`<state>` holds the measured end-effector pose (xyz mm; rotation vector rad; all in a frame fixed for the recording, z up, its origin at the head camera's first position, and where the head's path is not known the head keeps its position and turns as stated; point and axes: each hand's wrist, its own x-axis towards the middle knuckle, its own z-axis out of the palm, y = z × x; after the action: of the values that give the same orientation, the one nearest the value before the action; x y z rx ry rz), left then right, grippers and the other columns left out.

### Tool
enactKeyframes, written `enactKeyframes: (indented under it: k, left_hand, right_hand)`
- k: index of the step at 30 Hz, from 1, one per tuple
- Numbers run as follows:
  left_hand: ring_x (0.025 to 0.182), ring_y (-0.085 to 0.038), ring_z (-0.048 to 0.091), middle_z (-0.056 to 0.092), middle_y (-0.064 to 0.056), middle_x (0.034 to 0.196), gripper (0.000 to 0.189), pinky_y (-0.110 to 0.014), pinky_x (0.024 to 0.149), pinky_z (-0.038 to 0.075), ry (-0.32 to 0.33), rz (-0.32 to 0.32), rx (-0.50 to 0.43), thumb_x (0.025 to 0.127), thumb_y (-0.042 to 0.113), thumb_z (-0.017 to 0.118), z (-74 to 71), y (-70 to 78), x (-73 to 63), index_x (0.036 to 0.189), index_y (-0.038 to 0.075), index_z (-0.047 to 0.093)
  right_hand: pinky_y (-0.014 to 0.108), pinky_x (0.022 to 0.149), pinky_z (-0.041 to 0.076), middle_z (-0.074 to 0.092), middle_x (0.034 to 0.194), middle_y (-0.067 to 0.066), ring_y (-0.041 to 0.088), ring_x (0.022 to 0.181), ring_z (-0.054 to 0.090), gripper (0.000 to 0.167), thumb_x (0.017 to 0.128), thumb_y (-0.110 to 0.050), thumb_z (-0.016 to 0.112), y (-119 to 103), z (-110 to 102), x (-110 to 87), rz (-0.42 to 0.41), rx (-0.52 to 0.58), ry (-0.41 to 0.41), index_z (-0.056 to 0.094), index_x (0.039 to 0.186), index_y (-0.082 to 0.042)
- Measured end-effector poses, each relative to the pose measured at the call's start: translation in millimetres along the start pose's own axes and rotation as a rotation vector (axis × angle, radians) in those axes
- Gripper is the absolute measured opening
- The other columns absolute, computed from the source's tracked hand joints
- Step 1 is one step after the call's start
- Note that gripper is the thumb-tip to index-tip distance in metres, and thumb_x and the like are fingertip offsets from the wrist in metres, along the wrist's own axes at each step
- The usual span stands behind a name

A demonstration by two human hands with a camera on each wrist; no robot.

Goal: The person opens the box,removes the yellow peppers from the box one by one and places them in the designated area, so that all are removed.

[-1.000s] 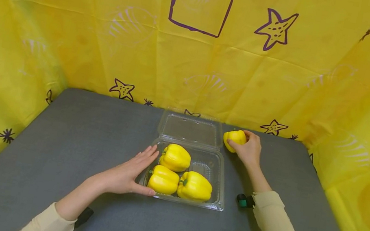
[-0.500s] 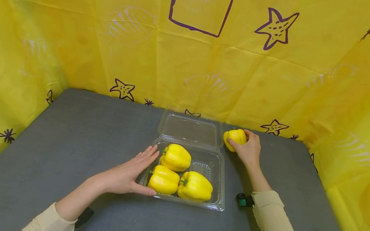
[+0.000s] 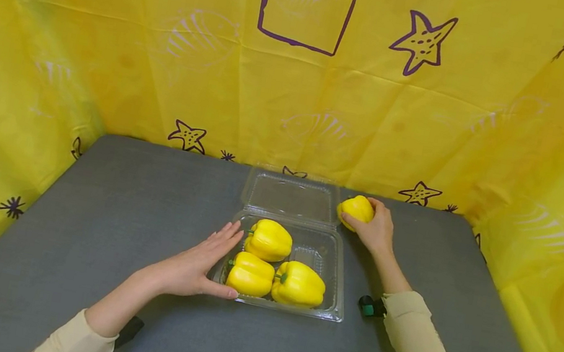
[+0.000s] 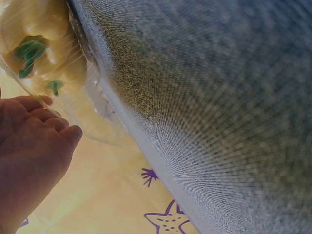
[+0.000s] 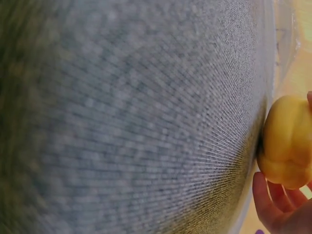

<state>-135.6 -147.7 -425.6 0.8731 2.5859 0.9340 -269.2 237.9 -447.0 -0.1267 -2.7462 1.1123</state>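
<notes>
A clear plastic clamshell box (image 3: 337, 299) lies with its lid (image 3: 290, 195) folded back on the grey table. Inside it are three yellow bell peppers: one at the back left (image 3: 269, 240), one at the front left (image 3: 251, 274) and one at the front right (image 3: 299, 285). My left hand (image 3: 193, 264) rests along the box's left side, fingers extended and thumb at the front edge. Beyond the box's back right corner, my right hand (image 3: 379, 229) grips a fourth yellow pepper (image 3: 356, 210), also seen as a pepper (image 5: 287, 141) between fingers and thumb in the right wrist view.
The grey table (image 3: 143, 189) extends on both sides of the box. Yellow cloth (image 3: 297, 90) printed with starfish and fish hangs behind it and at both sides. The lid's far edge lies close to the back cloth.
The right hand and the pepper it grips have shifted very slightly left. The left hand, the box and the peppers inside keep their places.
</notes>
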Motion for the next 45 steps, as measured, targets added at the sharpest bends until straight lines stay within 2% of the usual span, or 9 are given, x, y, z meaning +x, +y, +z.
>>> enactKeyframes:
  k: [24,31,38,45]
  left_hand:
    - [0.149,-0.026,-0.004,-0.003,-0.01,0.163,0.115,-0.051,0.117,0.008,-0.004,-0.01,-0.001,0.077,0.061,0.073,-0.5,0.5,0.4,0.156,0.003,0.013]
    - [0.149,-0.025,-0.004,-0.003,-0.009,0.163,0.115,-0.051,0.117,0.007,-0.006,-0.016,0.002,0.077,0.061,0.073,-0.7,0.5,-0.1,0.156,0.004,0.012]
    - [0.149,-0.025,-0.003,-0.003,-0.008,0.163,0.115,-0.051,0.117,0.007,-0.008,-0.023,0.003,0.077,0.062,0.072,0.0,0.4,-0.3,0.156,0.004,0.012]
    - [0.149,-0.025,-0.004,-0.003,-0.009,0.163,0.115,-0.051,0.117,0.007,-0.004,-0.017,-0.001,0.077,0.062,0.073,0.0,0.7,-0.2,0.156,0.004,0.013]
  right_hand:
    - [0.054,0.095,0.04,0.047,0.131,0.024,0.04,0.115,0.047,0.086,0.077,-0.041,0.081,1.6,-1.8,-3.5,-0.005,-0.004,-0.032,0.042,0.141,0.001]
    - [0.053,0.096,0.039,0.046,0.131,0.025,0.04,0.115,0.046,0.086,0.077,-0.038,0.081,1.9,-4.7,-9.4,-0.023,0.027,-0.012,0.041,0.141,0.003]
    - [0.055,0.102,0.034,0.041,0.138,0.025,0.041,0.126,0.037,0.083,0.079,-0.036,0.081,0.5,-11.4,-19.2,-0.008,0.068,0.041,0.041,0.143,-0.001]
    - [0.051,0.098,0.044,0.035,0.143,0.023,0.04,0.129,0.033,0.081,0.081,-0.033,0.08,-7.1,-17.1,-33.3,-0.021,0.155,0.067,0.041,0.143,0.0]
